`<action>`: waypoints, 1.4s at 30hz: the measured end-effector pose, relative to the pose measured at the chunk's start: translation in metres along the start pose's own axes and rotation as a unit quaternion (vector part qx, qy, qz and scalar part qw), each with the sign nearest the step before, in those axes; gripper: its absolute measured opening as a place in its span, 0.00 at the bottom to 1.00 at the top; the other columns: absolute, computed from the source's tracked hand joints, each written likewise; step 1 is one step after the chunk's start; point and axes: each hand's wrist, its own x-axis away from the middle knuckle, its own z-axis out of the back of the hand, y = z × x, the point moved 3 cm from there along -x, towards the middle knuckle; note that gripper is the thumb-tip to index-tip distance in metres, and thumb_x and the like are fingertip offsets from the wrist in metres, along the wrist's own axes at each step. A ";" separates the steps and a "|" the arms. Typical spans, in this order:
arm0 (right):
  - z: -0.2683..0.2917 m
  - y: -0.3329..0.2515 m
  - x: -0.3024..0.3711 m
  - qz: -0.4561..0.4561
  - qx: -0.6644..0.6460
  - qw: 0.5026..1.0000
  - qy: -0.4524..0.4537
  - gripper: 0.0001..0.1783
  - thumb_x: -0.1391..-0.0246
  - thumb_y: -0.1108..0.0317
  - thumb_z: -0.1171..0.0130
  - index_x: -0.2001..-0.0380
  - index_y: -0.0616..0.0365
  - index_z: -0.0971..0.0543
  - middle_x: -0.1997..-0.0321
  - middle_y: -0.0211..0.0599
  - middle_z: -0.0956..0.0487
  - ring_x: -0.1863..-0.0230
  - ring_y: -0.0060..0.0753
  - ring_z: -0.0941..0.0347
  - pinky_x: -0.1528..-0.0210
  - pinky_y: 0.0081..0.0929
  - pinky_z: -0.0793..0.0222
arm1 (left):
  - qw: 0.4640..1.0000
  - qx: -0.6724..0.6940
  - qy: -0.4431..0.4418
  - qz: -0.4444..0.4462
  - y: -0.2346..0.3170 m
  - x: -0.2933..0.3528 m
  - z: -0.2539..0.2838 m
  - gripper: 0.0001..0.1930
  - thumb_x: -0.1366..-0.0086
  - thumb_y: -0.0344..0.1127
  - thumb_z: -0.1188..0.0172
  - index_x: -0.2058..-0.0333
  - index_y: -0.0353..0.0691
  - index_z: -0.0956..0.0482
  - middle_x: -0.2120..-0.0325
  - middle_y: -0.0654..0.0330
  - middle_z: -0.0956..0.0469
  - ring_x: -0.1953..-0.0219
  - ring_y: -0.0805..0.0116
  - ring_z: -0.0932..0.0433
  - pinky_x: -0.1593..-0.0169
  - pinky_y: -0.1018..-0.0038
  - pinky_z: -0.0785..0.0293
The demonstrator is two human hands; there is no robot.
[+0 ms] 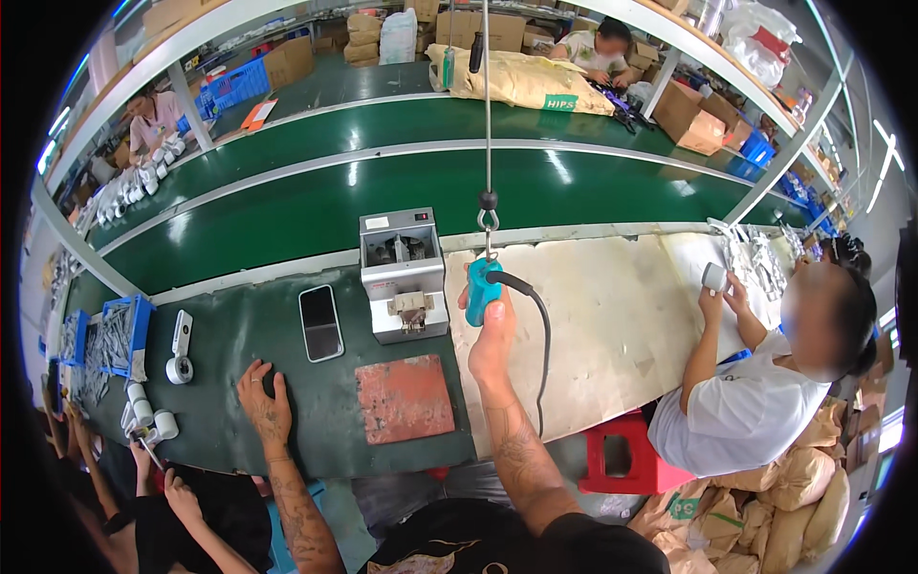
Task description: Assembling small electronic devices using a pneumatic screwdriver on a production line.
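Observation:
My right hand (491, 337) is wrapped round a teal hanging electric screwdriver (481, 292), its tip hidden from view. A metal hook (488, 223) on a cable holds the tool up, and a black cord (541, 330) curves down from its top. Flat on the dark green work surface (229, 330) lies my left hand (265, 402), fingers apart, holding nothing. Between my hands are a worn reddish square pad (404, 399) and a grey box-shaped machine (404, 277) with an open top. A phone (321, 323) lies beside the machine, nearer my left hand.
White round-ended handheld parts (179, 349) lie at left, near a blue crate (129, 335) of grey parts. A green conveyor belt (287, 225) runs behind the bench. At right a co-worker (746, 383) holds a white part (714, 277); a red stool (626, 454) stands below. Another person's hands (163, 478) work at lower left.

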 end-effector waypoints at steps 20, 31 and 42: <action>0.000 0.012 -0.011 -0.075 0.033 0.994 -0.068 0.19 0.41 0.70 0.31 0.48 0.61 0.22 0.62 0.23 0.24 0.64 0.14 0.30 0.61 0.16 0.35 | 0.999 -0.024 0.027 0.016 0.008 -0.005 0.007 0.13 0.35 0.36 0.34 0.53 0.43 0.19 0.45 0.56 0.21 0.40 0.49 0.28 0.37 0.54 0.34; 0.008 0.014 0.016 -0.055 0.063 0.988 -0.127 0.20 0.46 0.71 0.26 0.51 0.66 0.19 0.66 0.37 0.17 0.67 0.27 0.22 0.59 0.28 0.24 | 1.000 -0.017 0.021 0.002 0.010 -0.004 0.000 0.12 0.35 0.35 0.34 0.53 0.42 0.19 0.45 0.55 0.21 0.41 0.48 0.28 0.36 0.55 0.34; -0.004 -0.004 0.011 0.061 0.075 0.982 -0.160 0.24 0.52 0.72 0.25 0.50 0.62 0.18 0.39 0.48 0.25 0.50 0.46 0.24 0.46 0.40 0.26 | 0.999 -0.023 0.024 -0.004 0.004 -0.007 -0.001 0.12 0.34 0.35 0.35 0.53 0.42 0.19 0.45 0.54 0.21 0.42 0.46 0.27 0.36 0.55 0.34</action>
